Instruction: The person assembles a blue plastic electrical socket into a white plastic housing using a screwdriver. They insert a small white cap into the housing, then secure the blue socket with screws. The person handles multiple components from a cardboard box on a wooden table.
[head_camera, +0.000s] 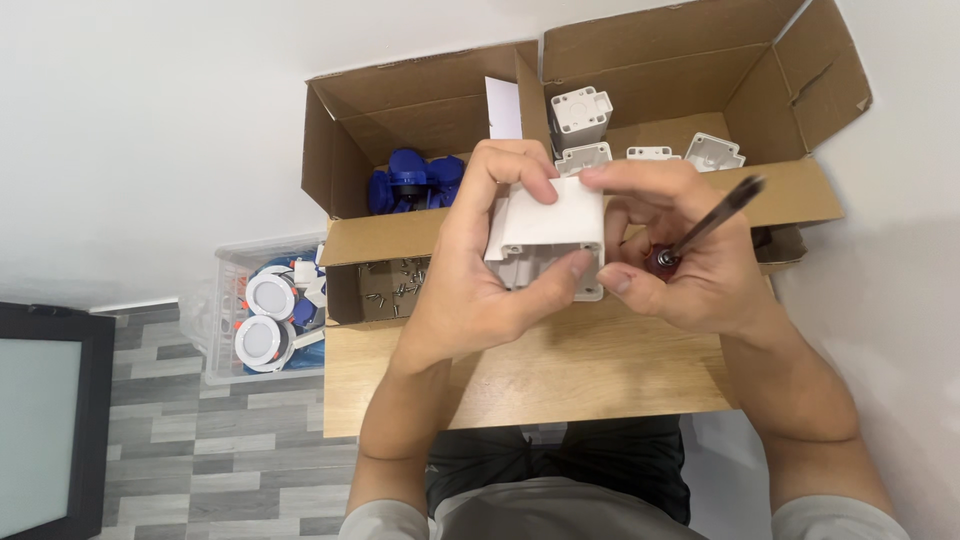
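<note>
Wooden worktop (520, 375) below: left hand (480, 270) grips white housing (548, 235); right hand (690, 260), touching its right side, holds screwdriver (712, 222) angled far-right.

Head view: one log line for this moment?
left hand: grips white housing | right hand: holds screwdriver, steadies housing | below: wooden table
</note>
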